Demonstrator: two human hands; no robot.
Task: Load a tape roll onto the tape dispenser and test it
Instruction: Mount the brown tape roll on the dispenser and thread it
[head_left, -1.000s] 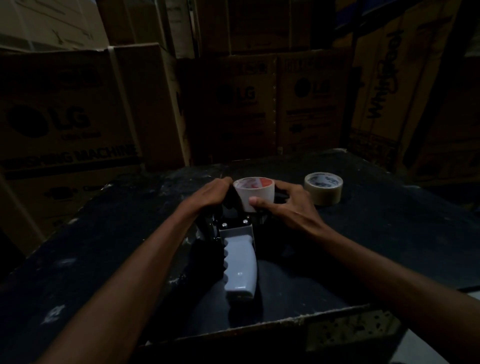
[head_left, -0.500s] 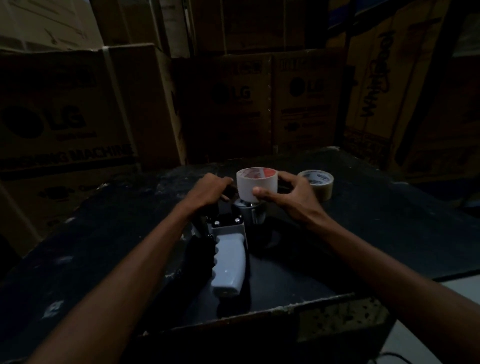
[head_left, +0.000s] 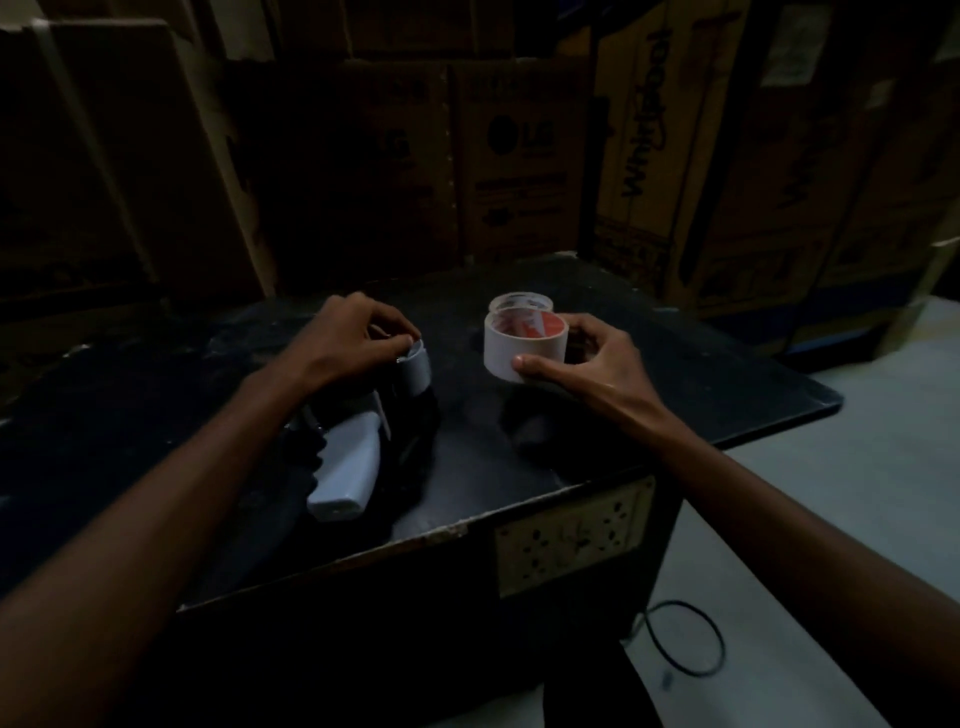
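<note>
The tape dispenser (head_left: 348, 467) lies on the black table (head_left: 701, 395), its pale grey handle pointing toward me. My left hand (head_left: 348, 338) grips the dispenser's front end at the grey spool hub. A white tape roll (head_left: 522, 345) with a red inner core sits in my right hand (head_left: 587, 364), held by thumb and fingers just above the table, to the right of the dispenser and apart from it. Directly behind that roll a second, beige tape roll (head_left: 519, 301) rests on the table, mostly hidden.
Stacked cardboard appliance boxes (head_left: 519, 166) wall in the table at the back and left. The table's front edge carries a pale socket plate (head_left: 571, 535). Light floor lies to the right with a black cable loop (head_left: 685, 644).
My right hand lifted the white roll off the dispenser and carried it right, in front of the beige roll. The dispenser turned slightly under my left hand. The view shifted left and down.
</note>
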